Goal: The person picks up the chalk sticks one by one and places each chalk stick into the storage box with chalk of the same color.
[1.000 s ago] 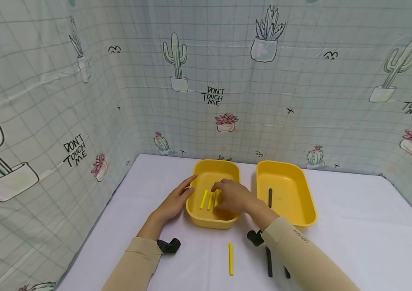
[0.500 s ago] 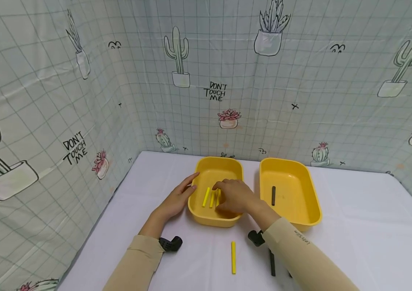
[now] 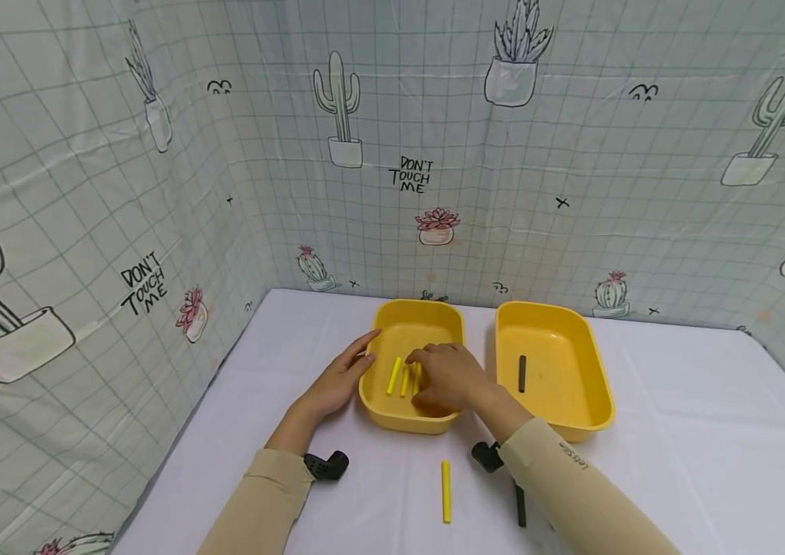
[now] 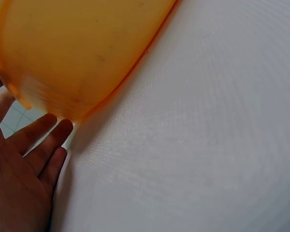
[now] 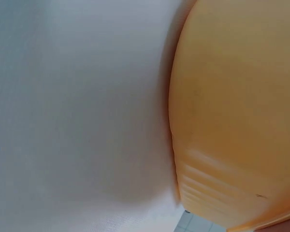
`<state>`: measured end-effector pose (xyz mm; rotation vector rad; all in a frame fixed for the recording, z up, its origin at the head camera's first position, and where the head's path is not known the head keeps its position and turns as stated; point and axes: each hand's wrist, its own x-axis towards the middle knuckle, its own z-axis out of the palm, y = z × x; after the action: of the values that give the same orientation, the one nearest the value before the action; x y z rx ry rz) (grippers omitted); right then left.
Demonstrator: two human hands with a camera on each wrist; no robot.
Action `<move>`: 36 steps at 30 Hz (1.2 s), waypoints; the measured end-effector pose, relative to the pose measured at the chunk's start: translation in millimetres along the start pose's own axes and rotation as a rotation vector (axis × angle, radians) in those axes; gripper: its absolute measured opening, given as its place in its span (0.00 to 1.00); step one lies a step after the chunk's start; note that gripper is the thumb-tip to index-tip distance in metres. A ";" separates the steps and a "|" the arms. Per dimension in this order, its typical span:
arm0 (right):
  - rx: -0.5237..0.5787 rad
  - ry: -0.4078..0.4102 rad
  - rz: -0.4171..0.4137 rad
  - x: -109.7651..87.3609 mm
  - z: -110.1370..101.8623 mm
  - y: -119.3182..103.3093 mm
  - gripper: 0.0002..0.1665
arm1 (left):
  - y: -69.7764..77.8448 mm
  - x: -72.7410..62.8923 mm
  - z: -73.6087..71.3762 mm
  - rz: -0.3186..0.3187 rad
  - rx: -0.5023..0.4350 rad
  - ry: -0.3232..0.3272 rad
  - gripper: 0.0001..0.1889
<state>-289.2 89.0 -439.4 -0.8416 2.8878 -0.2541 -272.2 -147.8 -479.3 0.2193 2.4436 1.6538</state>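
In the head view my right hand (image 3: 451, 376) reaches into the left yellow tray (image 3: 409, 424). Its curled thumb and fingertips pinch a thin yellow stick (image 3: 417, 378) lengthwise, low over the floor. Two more yellow sticks, the left one (image 3: 394, 376) and the middle one (image 3: 404, 381), lie side by side just left of it. My left hand (image 3: 333, 385) rests against the same tray's left side with its fingers fairly straight. In the left wrist view the left fingertips (image 4: 65, 126) touch the outer wall (image 4: 77, 58). The right wrist view holds mostly the tray's outer wall (image 5: 232, 106).
A second yellow tray (image 3: 596, 385) stands to the right, with one black stick (image 3: 521, 374) in it. On the white tablecloth (image 3: 378, 501) in front lie another yellow stick (image 3: 446, 492) and a black stick (image 3: 520, 505), partly under the right sleeve. A patterned curtain (image 3: 399, 116) stands behind.
The head view has shifted slightly. Both hands keep nearly the same places at the left tray. A second black stick near the right sleeve has become almost wholly covered.
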 end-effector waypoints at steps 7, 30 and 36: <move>0.002 -0.016 0.004 0.5 -1.9 -1.0 0.36 | -1.6 1.6 0.0 -0.004 0.005 0.002 0.25; 0.124 0.014 -0.038 -10.2 -13.9 -0.7 0.33 | 2.5 -0.7 0.7 -0.004 0.013 0.011 0.25; 0.145 0.045 -0.063 -31.8 -26.7 -6.8 0.35 | -2.7 1.9 0.1 -0.004 0.025 0.013 0.24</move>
<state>-263.4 104.0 -409.6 -0.9134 2.8447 -0.4886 -274.1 -148.3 -482.0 0.2079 2.4734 1.6288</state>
